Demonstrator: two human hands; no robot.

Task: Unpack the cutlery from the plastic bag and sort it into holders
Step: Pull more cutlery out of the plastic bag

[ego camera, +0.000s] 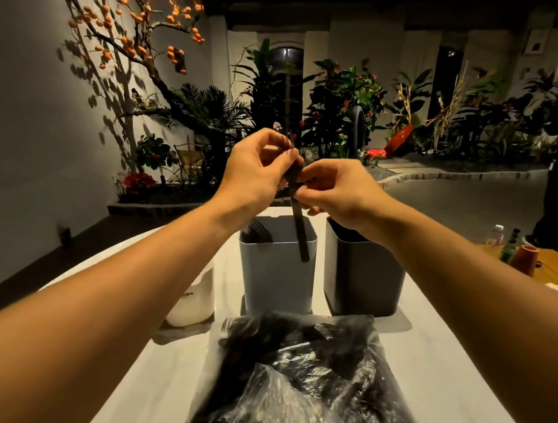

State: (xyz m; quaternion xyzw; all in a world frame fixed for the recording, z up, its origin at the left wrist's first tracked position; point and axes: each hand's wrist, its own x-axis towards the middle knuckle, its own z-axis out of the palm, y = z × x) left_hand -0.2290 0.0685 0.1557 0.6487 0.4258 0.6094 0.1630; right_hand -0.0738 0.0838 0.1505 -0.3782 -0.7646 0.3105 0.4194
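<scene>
step: sorting | I pinch black utensil (pixel 299 220) with left hand (pixel 257 171) and right hand (pixel 335 189) together | below: light grey holder (pixel 276 273) | next: likely drop in

White table (pixel 425 381) — plastic bag (pixel 304 386), light holder (pixel 275 280), dark holder (pixel 363 282), white container (pixel 192 305)

Dim room: grey wall (pixel 22 115), orange-fruited branch (pixel 135 24), leafy plants (pixel 343 108).

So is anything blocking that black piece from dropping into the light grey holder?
Nothing visible. Both hands hold the black cutlery piece right above the light grey holder, whose top is open; the forks inside sit to its left side.
</scene>
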